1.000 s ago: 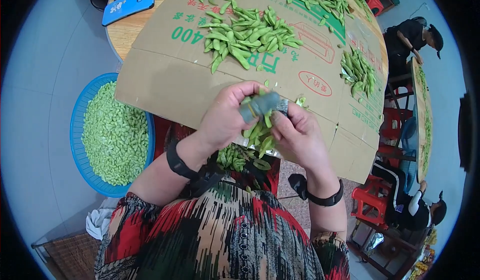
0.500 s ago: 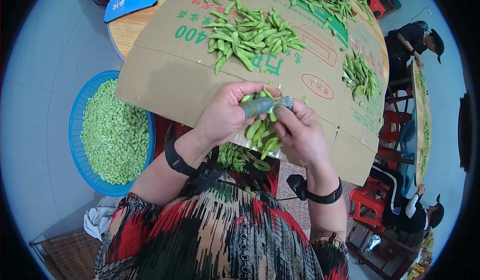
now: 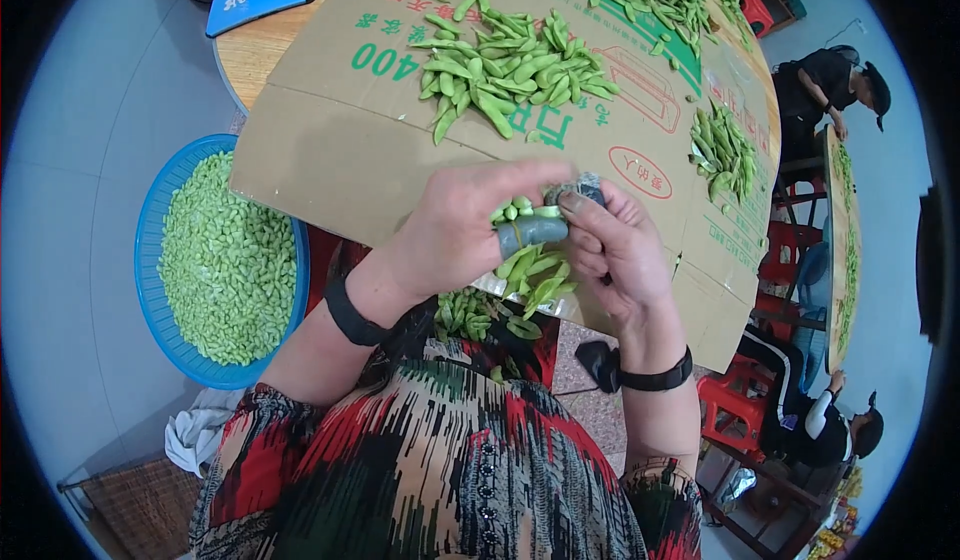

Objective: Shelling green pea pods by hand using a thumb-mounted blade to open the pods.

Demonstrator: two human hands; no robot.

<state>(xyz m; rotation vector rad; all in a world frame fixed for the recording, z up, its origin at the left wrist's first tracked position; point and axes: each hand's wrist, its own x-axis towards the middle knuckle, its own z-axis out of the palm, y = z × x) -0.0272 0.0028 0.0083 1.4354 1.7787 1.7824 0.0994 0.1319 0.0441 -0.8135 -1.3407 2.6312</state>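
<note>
My left hand (image 3: 440,225) is curled around several green soybeans (image 3: 512,210), and a grey rubber cover with a yellow band (image 3: 532,234) sits on one of its fingers. Its index finger reaches across toward my right hand (image 3: 632,255). That hand is closed in a pinch, with a dark grey cover (image 3: 585,192) at its fingertips. Between the two hands a green soybean pod (image 3: 546,213) partly shows; the fingers hide the rest. Just below them, loose pods (image 3: 535,278) lie at the cardboard's near edge.
Flattened cardboard (image 3: 330,160) covers the wooden table (image 3: 255,65). A large pod pile (image 3: 515,65) and a smaller one (image 3: 725,150) lie on it. A blue basket (image 3: 150,290) of shelled beans stands left; a blue phone (image 3: 262,0) lies far left. Two people sit at another table on the right.
My left hand's covered finger has dropped lower and its index finger has stretched out, showing the beans in the palm. My right hand has turned and shifted slightly right.
</note>
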